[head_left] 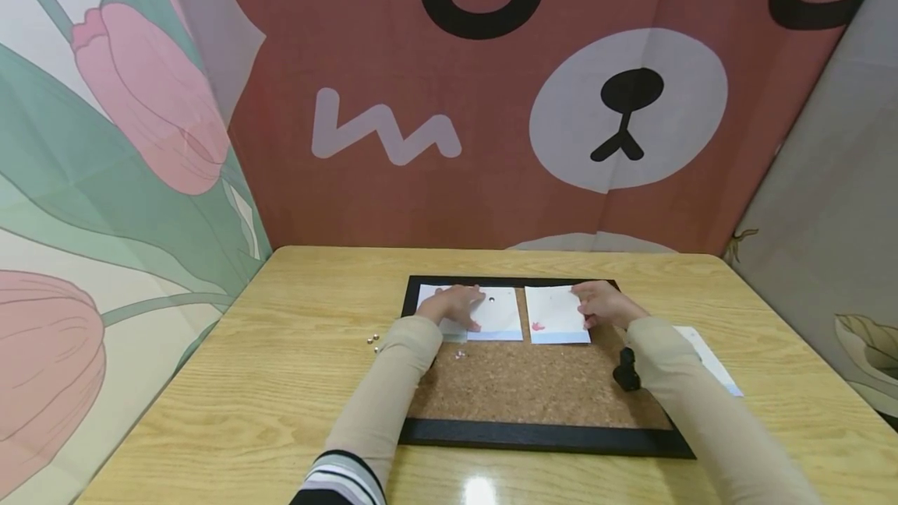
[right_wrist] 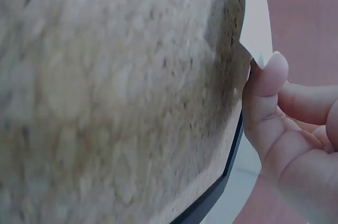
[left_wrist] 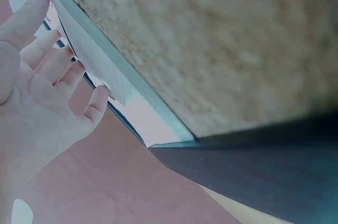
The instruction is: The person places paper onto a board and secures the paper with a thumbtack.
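Observation:
A cork board [head_left: 533,388] in a black frame lies on the table. Along its far side are white paper cards with a pale blue bottom band. My left hand [head_left: 456,305] rests over the left and middle cards [head_left: 501,322], its fingers [left_wrist: 39,49] spread and loosely extended in the left wrist view. With thumb and finger, my right hand [head_left: 609,305] pinches the edge of the right card [head_left: 559,314], which bears a small red print. In the right wrist view that card's corner [right_wrist: 259,34] bends up off the cork. A small round silvery pin [head_left: 492,299] sits on the middle card.
Several small shiny pins [head_left: 372,340] lie on the table [head_left: 281,380] left of the board. Tiny clear pieces [head_left: 460,354] lie on the cork below the cards. Another white card [head_left: 712,361] lies right of the board, partly behind my right forearm. A printed curtain [head_left: 491,201] hangs behind.

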Demonstrator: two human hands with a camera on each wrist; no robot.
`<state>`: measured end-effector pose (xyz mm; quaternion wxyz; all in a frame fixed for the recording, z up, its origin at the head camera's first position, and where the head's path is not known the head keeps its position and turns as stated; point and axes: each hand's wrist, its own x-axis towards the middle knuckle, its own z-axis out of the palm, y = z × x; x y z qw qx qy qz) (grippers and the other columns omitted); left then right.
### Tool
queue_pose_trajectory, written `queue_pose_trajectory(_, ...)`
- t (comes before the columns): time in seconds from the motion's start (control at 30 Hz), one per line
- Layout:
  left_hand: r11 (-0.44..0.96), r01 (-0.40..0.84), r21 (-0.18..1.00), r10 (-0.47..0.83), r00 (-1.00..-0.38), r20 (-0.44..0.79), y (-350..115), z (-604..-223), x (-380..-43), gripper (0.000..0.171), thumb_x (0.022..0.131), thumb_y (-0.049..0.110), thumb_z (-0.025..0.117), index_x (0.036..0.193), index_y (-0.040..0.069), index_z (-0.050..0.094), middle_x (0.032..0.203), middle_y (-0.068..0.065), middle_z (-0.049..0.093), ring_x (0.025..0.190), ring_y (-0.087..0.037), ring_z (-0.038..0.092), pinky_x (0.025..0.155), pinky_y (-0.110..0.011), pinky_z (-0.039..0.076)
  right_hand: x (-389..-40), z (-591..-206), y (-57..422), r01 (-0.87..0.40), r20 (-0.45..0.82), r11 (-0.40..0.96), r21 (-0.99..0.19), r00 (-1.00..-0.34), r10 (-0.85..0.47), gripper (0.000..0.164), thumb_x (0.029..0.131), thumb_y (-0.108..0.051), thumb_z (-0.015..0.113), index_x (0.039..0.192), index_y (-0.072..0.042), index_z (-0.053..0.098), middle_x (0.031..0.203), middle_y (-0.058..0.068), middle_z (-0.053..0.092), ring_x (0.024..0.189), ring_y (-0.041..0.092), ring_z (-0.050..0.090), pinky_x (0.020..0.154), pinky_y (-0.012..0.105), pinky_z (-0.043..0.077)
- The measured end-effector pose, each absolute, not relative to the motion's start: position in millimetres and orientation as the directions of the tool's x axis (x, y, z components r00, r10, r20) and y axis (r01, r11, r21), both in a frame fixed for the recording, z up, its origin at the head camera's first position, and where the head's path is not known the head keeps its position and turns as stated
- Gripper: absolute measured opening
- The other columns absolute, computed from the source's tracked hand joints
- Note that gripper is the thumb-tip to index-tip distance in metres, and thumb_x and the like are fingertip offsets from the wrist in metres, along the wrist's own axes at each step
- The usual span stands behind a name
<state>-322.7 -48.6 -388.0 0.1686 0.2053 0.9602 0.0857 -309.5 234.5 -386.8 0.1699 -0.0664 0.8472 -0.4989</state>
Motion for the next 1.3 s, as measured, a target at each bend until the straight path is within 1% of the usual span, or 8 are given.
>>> queue_pose_trajectory(0.27, 0.897, 0.377, 0.229, 0.433, -0.854, -0.289, -49.0, -388.5, -322.7, 0.070, 0.080, 0.036, 0.066, 0.140, 0.020, 0.033, 0.146, 0.002, 0.021, 0.132, -0.020, 0.018, 0.102, -0.050, 0.013, -313.0, -392.5, 225.0, 0.054, -0.220, 0.516, -0.855, -0.938, -0.267, 0.047, 0.084, 0.015, 0.045, 0.127, 0.022, 0.026, 0.113, 0.035, 0.035, 0.051, 0.011, 0.048, 0.052, 0.026, 0.049)
queue_pose_trajectory(0.5, 0.900, 0.369, 0.232, 0.425, -0.859, -0.286, -48.3, -388.4, -322.9, 0.069, 0.079, 0.035, 0.067, 0.139, 0.020, 0.035, 0.146, 0.002, 0.021, 0.132, -0.020, 0.019, 0.102, -0.051, 0.014, -315.0, -393.3, 217.2, 0.102, -0.252, 0.546, -0.832, -0.945, -0.207, 0.046, 0.085, 0.012, 0.048, 0.127, 0.019, 0.030, 0.099, 0.024, 0.043, 0.049, 0.012, 0.049, 0.052, 0.026, 0.049)
queue_pose_trajectory(0.73, 0.904, 0.365, 0.224, 0.420, -0.860, -0.290, -48.1, -387.9, -322.0, 0.070, 0.079, 0.035, 0.066, 0.139, 0.021, 0.034, 0.146, 0.002, 0.021, 0.132, -0.021, 0.019, 0.102, -0.052, 0.014, -318.3, -392.3, 212.1, 0.125, -0.267, 0.559, -0.820, -0.947, -0.180, 0.046, 0.085, 0.011, 0.051, 0.126, 0.018, 0.032, 0.121, 0.034, 0.034, 0.049, 0.011, 0.048, 0.051, 0.025, 0.047)
queue_pose_trajectory(0.8, 0.904, 0.364, 0.226, 0.419, -0.859, -0.295, -48.0, -387.0, -321.6, 0.070, 0.080, 0.035, 0.066, 0.139, 0.021, 0.033, 0.146, 0.002, 0.020, 0.132, -0.021, 0.018, 0.102, -0.051, 0.013, -318.6, -391.2, 210.7, 0.124, -0.269, 0.578, -0.807, -0.948, -0.172, 0.046, 0.084, 0.008, 0.053, 0.125, 0.017, 0.034, 0.120, 0.032, 0.037, 0.049, 0.011, 0.047, 0.050, 0.024, 0.047)
queue_pose_trajectory(0.93, 0.902, 0.369, 0.226, 0.423, -0.858, -0.291, -46.5, -385.9, -320.9, 0.070, 0.080, 0.035, 0.066, 0.140, 0.020, 0.033, 0.146, 0.002, 0.020, 0.132, -0.021, 0.018, 0.102, -0.052, 0.013, -317.4, -389.5, 210.5, 0.120, -0.266, 0.608, -0.785, -0.951, -0.155, 0.047, 0.083, 0.002, 0.059, 0.123, 0.017, 0.038, 0.099, 0.021, 0.050, 0.049, 0.010, 0.045, 0.050, 0.023, 0.045)
queue_pose_trajectory(1.13, 0.899, 0.371, 0.232, 0.428, -0.858, -0.286, -46.2, -385.8, -320.5, 0.069, 0.079, 0.035, 0.066, 0.139, 0.020, 0.034, 0.146, 0.001, 0.020, 0.132, -0.021, 0.018, 0.102, -0.051, 0.013, -314.3, -385.4, 211.1, 0.090, -0.256, 0.615, -0.783, -0.948, -0.187, 0.046, 0.082, -0.002, 0.061, 0.120, 0.017, 0.042, 0.083, 0.011, 0.052, 0.048, 0.009, 0.045, 0.051, 0.024, 0.045)
queue_pose_trajectory(1.23, 0.898, 0.376, 0.229, 0.431, -0.856, -0.285, -47.1, -386.1, -320.6, 0.070, 0.079, 0.035, 0.066, 0.139, 0.020, 0.034, 0.146, 0.001, 0.021, 0.132, -0.021, 0.018, 0.102, -0.051, 0.014, -313.1, -383.5, 210.9, 0.046, -0.244, 0.665, -0.745, -0.947, -0.208, 0.033, 0.082, -0.007, 0.063, 0.105, 0.013, 0.053, 0.067, 0.003, 0.048, 0.047, 0.009, 0.044, 0.051, 0.024, 0.045)
queue_pose_trajectory(1.3, 0.897, 0.383, 0.222, 0.435, -0.854, -0.285, -47.9, -386.4, -320.8, 0.069, 0.080, 0.035, 0.066, 0.139, 0.019, 0.033, 0.146, 0.001, 0.021, 0.132, -0.022, 0.018, 0.102, -0.051, 0.014, -312.6, -382.9, 210.3, 0.020, -0.233, 0.706, -0.708, -0.950, -0.207, 0.018, 0.081, -0.010, 0.065, 0.085, 0.004, 0.057, 0.056, -0.003, 0.041, 0.045, 0.007, 0.041, 0.050, 0.024, 0.043)
